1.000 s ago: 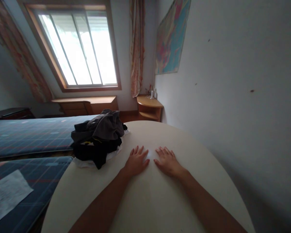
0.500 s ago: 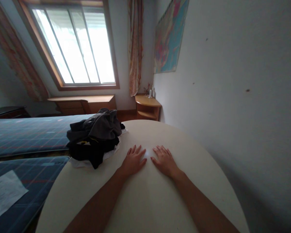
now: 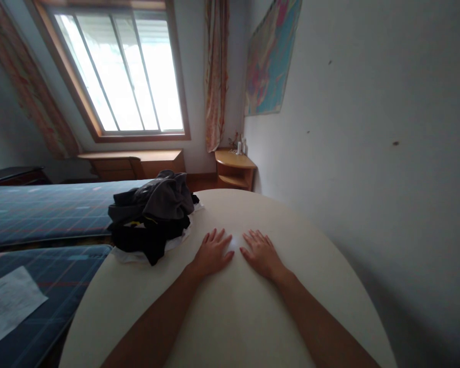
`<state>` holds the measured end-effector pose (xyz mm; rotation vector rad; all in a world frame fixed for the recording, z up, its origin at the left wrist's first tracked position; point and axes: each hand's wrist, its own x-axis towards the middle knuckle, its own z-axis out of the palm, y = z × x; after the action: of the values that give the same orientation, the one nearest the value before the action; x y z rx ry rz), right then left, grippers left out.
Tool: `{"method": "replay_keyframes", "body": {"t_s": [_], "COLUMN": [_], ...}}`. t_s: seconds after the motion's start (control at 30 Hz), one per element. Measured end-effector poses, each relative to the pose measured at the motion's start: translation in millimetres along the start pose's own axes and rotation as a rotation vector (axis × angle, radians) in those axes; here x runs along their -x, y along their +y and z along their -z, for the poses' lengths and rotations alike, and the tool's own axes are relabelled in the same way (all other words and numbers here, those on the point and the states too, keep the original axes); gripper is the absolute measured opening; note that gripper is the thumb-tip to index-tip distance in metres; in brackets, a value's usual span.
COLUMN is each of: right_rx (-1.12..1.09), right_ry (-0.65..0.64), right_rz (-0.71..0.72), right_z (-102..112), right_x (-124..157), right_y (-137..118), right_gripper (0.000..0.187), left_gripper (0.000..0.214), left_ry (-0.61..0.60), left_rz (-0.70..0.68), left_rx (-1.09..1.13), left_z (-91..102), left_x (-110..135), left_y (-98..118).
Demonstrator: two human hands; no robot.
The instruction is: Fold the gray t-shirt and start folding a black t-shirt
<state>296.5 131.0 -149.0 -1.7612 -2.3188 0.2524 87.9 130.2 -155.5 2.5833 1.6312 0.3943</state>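
My left hand [image 3: 213, 252] and my right hand [image 3: 261, 252] lie flat, palms down, side by side on a round cream table [image 3: 233, 317]. Both are open, fingers stretched out, holding nothing. To the left of my left hand, a short gap away at the table's far left edge, sits a heap of dark grey and black clothes [image 3: 151, 214] on something white.
A white wall runs close along the right of the table. Two beds with blue checked covers [image 3: 42, 214] stand to the left, one with a white sheet of paper [image 3: 7, 301] on it. A window, curtains, a wooden desk and a corner shelf [image 3: 233, 168] are at the back.
Both hands have stayed flat on the table. Only the view has shifted slightly.
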Motion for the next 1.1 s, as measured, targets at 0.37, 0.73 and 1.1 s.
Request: {"method": "replay_keyframes", "body": {"t_s": [0.37,0.73,1.1], "right_rx": [0.009,0.012,-0.035], "right_ry": [-0.024,-0.012,0.022], "right_rz": [0.006,0.004,0.002], "right_z": [1,0,-3], "right_x": [-1,-1,-2], "right_y": [1,1,3], "right_gripper": [0.063,0.063,0.064], "left_gripper": [0.045,0.063,0.053], "left_ry": [0.82,0.607,0.436], "left_rz": [0.393,0.647,0.059], "left_rx": [-0.217,-0.295,0.006], "left_z": [114.0,101.0,95.6], "left_x": [-3,0,-5], "left_y": [-15,-40,10]}}
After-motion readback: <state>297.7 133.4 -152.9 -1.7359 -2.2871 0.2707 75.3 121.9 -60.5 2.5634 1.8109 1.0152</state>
